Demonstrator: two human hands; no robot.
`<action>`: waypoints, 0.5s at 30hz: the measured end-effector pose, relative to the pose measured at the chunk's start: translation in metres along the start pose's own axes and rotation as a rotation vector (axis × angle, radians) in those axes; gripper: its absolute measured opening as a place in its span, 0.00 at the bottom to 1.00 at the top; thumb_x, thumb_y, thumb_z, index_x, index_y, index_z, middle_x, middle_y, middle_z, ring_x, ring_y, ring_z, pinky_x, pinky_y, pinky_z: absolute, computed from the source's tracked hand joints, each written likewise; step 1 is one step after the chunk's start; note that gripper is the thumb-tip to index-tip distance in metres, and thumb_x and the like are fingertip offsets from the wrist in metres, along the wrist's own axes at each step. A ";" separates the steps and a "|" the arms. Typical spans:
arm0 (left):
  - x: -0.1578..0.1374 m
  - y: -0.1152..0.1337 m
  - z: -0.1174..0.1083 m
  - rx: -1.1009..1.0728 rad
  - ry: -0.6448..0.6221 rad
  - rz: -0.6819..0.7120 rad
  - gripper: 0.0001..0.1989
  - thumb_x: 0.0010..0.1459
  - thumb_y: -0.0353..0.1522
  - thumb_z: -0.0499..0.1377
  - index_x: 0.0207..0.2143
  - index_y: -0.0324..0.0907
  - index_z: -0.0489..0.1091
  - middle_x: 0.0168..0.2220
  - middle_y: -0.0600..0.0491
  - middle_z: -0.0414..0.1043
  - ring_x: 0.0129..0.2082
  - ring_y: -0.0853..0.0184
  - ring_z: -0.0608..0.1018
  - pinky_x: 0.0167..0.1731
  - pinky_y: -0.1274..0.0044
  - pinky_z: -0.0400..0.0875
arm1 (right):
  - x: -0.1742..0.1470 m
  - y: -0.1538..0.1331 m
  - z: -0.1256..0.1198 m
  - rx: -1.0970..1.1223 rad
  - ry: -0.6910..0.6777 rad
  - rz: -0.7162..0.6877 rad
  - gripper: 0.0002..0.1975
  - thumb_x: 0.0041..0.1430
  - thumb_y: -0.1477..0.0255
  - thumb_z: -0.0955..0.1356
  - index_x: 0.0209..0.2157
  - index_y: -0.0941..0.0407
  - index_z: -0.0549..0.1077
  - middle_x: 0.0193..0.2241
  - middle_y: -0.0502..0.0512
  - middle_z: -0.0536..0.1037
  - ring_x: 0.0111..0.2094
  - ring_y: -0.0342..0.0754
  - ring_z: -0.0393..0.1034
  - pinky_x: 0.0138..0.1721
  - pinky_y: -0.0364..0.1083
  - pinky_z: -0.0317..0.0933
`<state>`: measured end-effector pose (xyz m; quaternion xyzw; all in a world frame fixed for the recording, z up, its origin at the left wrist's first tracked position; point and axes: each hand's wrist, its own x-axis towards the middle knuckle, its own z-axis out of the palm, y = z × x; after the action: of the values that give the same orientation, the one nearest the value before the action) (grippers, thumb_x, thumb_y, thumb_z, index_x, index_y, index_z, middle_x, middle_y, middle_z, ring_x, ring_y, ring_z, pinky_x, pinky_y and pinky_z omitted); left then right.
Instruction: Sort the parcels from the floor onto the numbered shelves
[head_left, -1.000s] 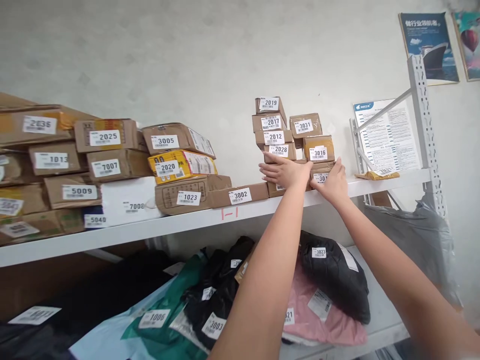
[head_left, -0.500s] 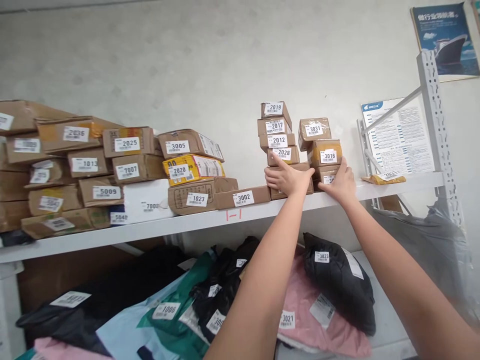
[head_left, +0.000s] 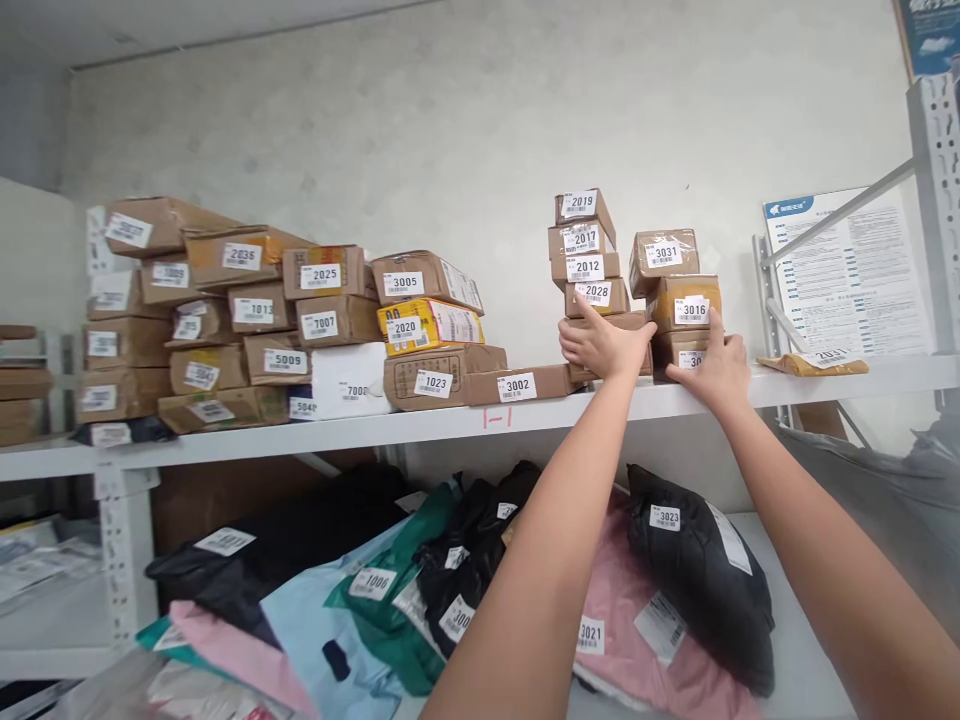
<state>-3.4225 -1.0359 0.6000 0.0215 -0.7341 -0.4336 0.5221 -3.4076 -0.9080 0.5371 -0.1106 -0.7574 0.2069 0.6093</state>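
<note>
My left hand (head_left: 606,345) has its fingers spread across the front of the lowest cardboard box (head_left: 631,322) in a narrow stack. One finger points up at the box labelled 2028 (head_left: 606,298); the boxes labelled 2012 (head_left: 611,266), 2017 (head_left: 576,240) and 2019 (head_left: 597,205) rest above it. Beside this stack, my right hand (head_left: 716,368) presses on a second stack, fingers apart, its thumb on the bottom box (head_left: 664,350). Over that sit a taped box labelled 3016 (head_left: 666,303) and a box labelled 3031 (head_left: 660,270). My left hand partly hides the lowest box.
The white shelf (head_left: 420,430) carries several labelled boxes at left and a flat yellow parcel (head_left: 795,366) at right. On the lower shelf lie bagged parcels, among them a black one labelled 3023 (head_left: 697,580) and a pink one (head_left: 645,590). A perforated post (head_left: 937,190) stands at right.
The view has swung left, so the shelf and boxes appear farther right and more of the left end shows. Both hands stay at the same two stacks, which look unchanged.
</note>
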 end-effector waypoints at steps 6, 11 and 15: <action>0.017 0.012 0.003 0.026 0.028 0.089 0.63 0.42 0.52 0.73 0.72 0.47 0.43 0.71 0.32 0.51 0.71 0.44 0.59 0.67 0.56 0.52 | -0.001 0.000 -0.002 -0.021 -0.019 0.015 0.58 0.47 0.57 0.75 0.74 0.51 0.46 0.49 0.65 0.66 0.52 0.69 0.66 0.49 0.59 0.63; 0.039 0.021 -0.002 0.025 0.049 0.103 0.65 0.43 0.53 0.73 0.73 0.48 0.38 0.70 0.33 0.51 0.71 0.43 0.58 0.67 0.56 0.52 | -0.003 0.000 -0.002 -0.023 0.005 0.002 0.57 0.48 0.55 0.75 0.73 0.51 0.46 0.49 0.65 0.66 0.51 0.69 0.66 0.48 0.60 0.64; 0.057 0.016 -0.012 0.025 0.072 0.076 0.65 0.42 0.53 0.73 0.73 0.45 0.40 0.69 0.33 0.50 0.71 0.43 0.57 0.69 0.58 0.50 | -0.004 -0.002 -0.004 -0.054 -0.018 0.017 0.56 0.49 0.54 0.75 0.73 0.51 0.47 0.49 0.65 0.66 0.51 0.69 0.67 0.49 0.60 0.64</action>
<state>-3.4320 -1.0607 0.6540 0.0154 -0.7204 -0.4032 0.5641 -3.4024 -0.9105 0.5348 -0.1316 -0.7672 0.1927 0.5974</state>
